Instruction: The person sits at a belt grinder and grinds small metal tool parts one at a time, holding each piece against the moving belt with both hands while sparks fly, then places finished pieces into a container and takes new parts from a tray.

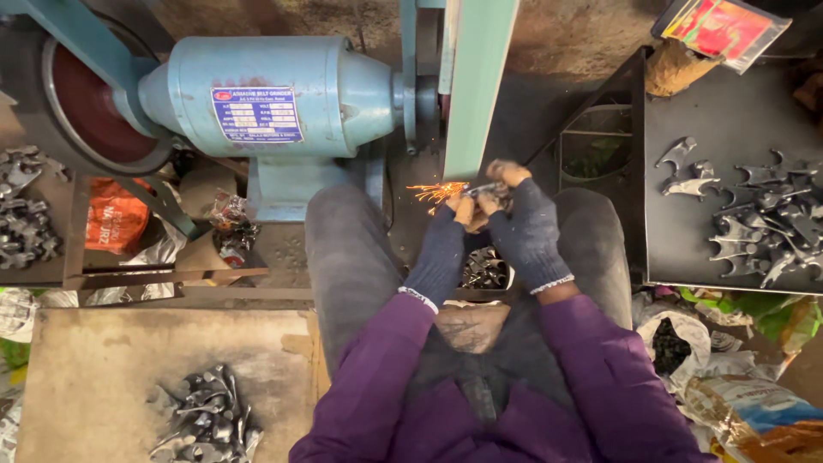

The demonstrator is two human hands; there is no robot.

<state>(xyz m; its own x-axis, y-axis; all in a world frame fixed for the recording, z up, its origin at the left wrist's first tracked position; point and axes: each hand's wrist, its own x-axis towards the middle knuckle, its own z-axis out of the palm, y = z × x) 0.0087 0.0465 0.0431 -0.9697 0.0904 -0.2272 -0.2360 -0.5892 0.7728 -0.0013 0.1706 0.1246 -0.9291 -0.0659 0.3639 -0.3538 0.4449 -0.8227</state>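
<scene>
1. At the bottom centre of the frame, two purple sleeves (pixel 480 403) are reaching up from the lower edge, lying over grey-trousered knees (pixel 351 257).
2. At the lower left, a heap of dark metal parts (pixel 206 416) is lying on a worn board (pixel 103 369).
3. At the lower right, crumpled plastic bags (pixel 737 403) are lying in a pile.
4. Just above the sleeves, between the knees, a small container of dark parts (pixel 484 270) is sitting.
5. In the middle of the frame, the left hand (pixel 446 244), in a dark fingerless glove, is curling its bare fingertips around a small metal piece (pixel 482 190), pinching it from the left.
6. The right hand (pixel 527 227), gloved the same way, is gripping the same piece from the right, so both hands are pressing close together around it.
7. The piece is touching the pale green abrasive belt (pixel 476 86), which is running up the centre, and orange sparks (pixel 433 193) are flying off to the left.
8. At the right, forked metal parts (pixel 763 219) are lying scattered on a black table (pixel 686 249).
9. At the upper left, the blue motor housing (pixel 274 90) of the grinder is sitting beside a dark wheel (pixel 86 103).
10. At the far left edge, more metal parts (pixel 26 214) are lying in a pile.
</scene>
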